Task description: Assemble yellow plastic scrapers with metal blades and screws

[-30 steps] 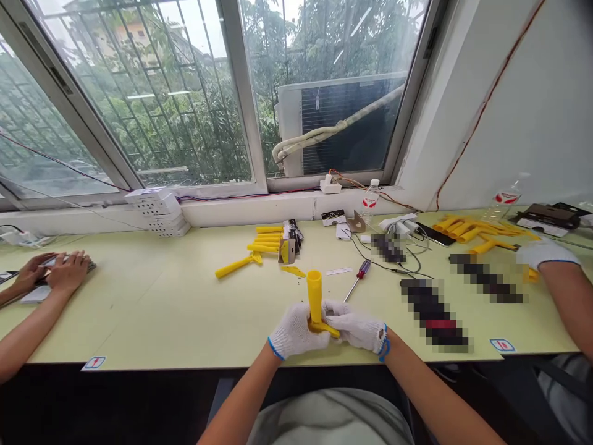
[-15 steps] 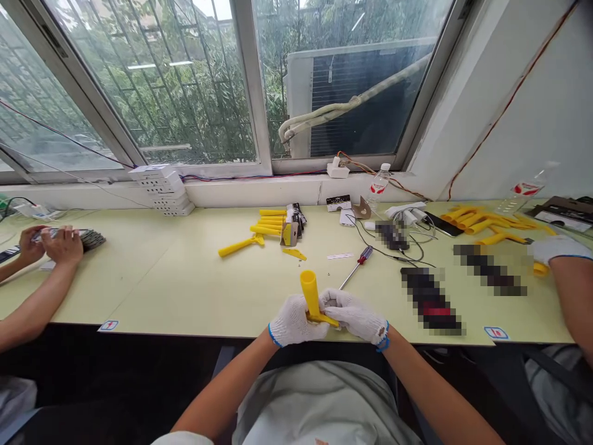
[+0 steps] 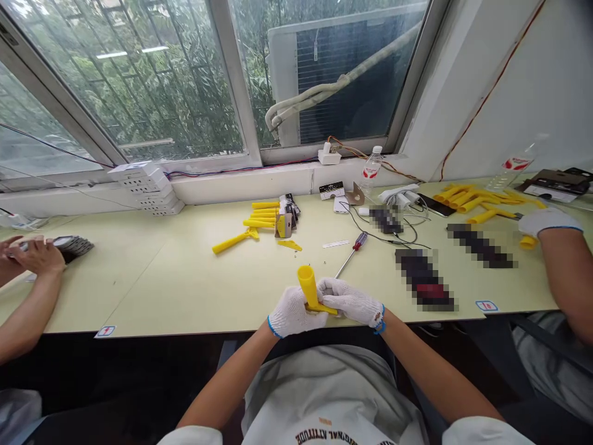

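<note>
Both my hands, in white knit gloves with blue cuffs, hold a yellow plastic scraper handle (image 3: pixel 307 285) at the table's front edge. Its hollow round end points up and its flat head lies low between the gloves. My left hand (image 3: pixel 295 312) is closed around the lower part. My right hand (image 3: pixel 352 301) pinches the head end; the fingertips are partly hidden. Just beyond the right hand lies a screwdriver (image 3: pixel 356 246) with a red and purple handle. A loose yellow plate (image 3: pixel 290 245) and tiny screws lie farther back.
Yellow scrapers (image 3: pixel 264 213) and a loose one (image 3: pixel 235 240) lie at the back left of centre. Cables (image 3: pixel 403 199), a bottle (image 3: pixel 372 167) and blurred dark items (image 3: pixel 425 281) are on the right. Co-workers' hands (image 3: pixel 39 254) work left, and a gloved hand (image 3: pixel 546 220) right.
The camera view has shifted slightly, so the table scene sits a little differently in it. My hands keep the same hold on the scraper handle.
</note>
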{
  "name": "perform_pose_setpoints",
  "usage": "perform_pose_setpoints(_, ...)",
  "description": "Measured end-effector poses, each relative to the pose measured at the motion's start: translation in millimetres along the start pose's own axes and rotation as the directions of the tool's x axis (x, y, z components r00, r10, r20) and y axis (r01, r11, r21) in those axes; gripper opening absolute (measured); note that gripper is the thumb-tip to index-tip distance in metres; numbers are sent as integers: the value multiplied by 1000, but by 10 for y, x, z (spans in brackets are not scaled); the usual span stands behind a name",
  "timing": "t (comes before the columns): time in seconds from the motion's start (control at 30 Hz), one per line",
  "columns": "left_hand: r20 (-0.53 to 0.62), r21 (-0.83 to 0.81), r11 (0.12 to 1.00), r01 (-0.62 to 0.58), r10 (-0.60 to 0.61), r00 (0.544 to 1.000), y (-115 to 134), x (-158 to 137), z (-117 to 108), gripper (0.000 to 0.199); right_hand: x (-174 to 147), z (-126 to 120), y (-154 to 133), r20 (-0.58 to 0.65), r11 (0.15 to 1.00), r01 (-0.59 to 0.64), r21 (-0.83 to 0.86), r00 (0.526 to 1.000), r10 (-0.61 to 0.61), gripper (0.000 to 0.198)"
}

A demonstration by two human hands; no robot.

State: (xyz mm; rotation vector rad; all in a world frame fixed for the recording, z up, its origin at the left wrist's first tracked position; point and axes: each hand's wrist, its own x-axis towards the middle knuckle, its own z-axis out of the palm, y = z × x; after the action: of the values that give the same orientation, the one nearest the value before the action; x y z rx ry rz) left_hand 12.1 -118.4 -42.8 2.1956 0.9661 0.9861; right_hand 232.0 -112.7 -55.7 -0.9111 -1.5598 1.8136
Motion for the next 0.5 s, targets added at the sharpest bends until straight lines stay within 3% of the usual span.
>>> perform_pose_setpoints(0.33,-13,-36,999,-10,9,1000,-28,-36,10,15,-42,15,-139,14,997,-31,66,999,30,37)
perform_pose_setpoints(0.5,-6,-40,999,-21,21,1000,-34,-43,9,16,-63,24,-192,39,999,-39,17,998,39,38)
